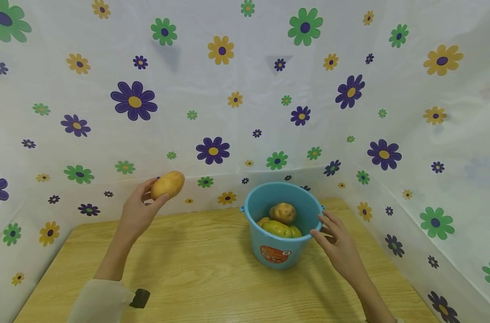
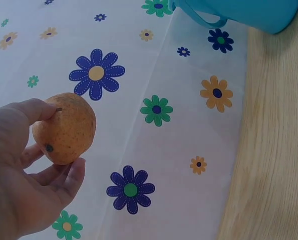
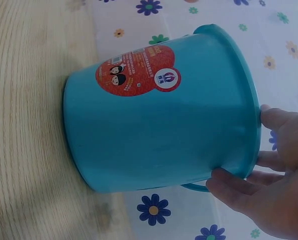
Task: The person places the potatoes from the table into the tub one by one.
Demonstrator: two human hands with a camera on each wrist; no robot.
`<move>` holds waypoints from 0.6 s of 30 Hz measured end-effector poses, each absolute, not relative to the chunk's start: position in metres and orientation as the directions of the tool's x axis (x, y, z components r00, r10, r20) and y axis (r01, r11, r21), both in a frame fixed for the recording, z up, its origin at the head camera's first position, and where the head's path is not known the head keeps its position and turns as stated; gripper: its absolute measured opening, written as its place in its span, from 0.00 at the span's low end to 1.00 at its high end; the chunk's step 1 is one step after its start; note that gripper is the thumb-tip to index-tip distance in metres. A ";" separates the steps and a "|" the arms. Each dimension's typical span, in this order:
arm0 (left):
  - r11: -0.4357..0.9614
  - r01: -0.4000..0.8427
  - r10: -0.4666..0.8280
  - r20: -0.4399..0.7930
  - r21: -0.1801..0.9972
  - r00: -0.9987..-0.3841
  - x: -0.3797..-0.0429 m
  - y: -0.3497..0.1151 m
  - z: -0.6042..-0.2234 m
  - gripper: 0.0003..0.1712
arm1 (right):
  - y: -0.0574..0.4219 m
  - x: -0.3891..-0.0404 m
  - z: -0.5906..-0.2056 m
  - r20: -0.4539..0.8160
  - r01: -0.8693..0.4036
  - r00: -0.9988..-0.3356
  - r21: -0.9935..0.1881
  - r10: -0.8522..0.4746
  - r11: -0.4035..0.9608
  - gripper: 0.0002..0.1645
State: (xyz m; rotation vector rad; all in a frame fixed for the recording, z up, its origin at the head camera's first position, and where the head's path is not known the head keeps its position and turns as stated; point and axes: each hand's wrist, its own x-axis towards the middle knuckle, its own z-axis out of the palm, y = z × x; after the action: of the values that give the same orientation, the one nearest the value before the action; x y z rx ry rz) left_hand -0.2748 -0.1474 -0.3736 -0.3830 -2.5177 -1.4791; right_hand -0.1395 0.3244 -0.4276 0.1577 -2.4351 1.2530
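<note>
In the head view my left hand [image 1: 137, 211] holds a yellow-brown potato [image 1: 170, 184] up above the table's left part, thumb on one side and fingers on the other. The left wrist view shows dark spots on this potato [image 2: 71, 130]. At the right, my right hand [image 1: 339, 246] touches the rim of a blue bucket [image 1: 277, 251]. Its thumb lies at the rim and its extended fingers rest along the outer wall [image 3: 154, 140]. Inside the bucket lie a brown potato [image 1: 283, 212], a smooth greenish-yellow one [image 1: 277, 229] and others partly hidden beneath.
The bucket stands upright on a wood-grain table [image 1: 188, 269], with a red label [image 1: 275, 254] on its front. A white sheet with printed flowers [image 1: 237, 125] hangs behind the table and along both sides. A small black tab [image 1: 140, 298] sticks out at the left sleeve.
</note>
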 end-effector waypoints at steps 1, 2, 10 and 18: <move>0.465 0.318 0.121 0.297 0.826 -0.947 -0.274 -0.146 -0.373 0.43 | 0.324 -0.140 -0.428 0.395 -0.275 -0.915 -0.756 0.080 0.594 0.34; 0.463 0.319 0.121 0.297 0.827 -0.947 -0.274 -0.145 -0.372 0.43 | 0.324 -0.140 -0.427 0.395 -0.274 -0.915 -0.756 0.080 0.595 0.34; 0.438 0.342 0.148 0.309 0.831 -0.940 -0.272 -0.131 -0.364 0.44 | 0.324 -0.140 -0.426 0.407 -0.281 -0.910 -0.749 0.082 0.600 0.33; 0.434 0.346 0.192 0.290 0.832 -0.938 -0.268 -0.111 -0.361 0.43 | 0.324 -0.140 -0.427 0.408 -0.288 -0.910 -0.752 0.077 0.593 0.33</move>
State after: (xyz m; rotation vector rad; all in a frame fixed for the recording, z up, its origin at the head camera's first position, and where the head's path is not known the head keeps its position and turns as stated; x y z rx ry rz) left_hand -0.2682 -0.1114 -0.3605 -0.4780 -2.5288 -1.5217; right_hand -0.1397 0.3241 -0.4266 0.1690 -2.4238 1.2473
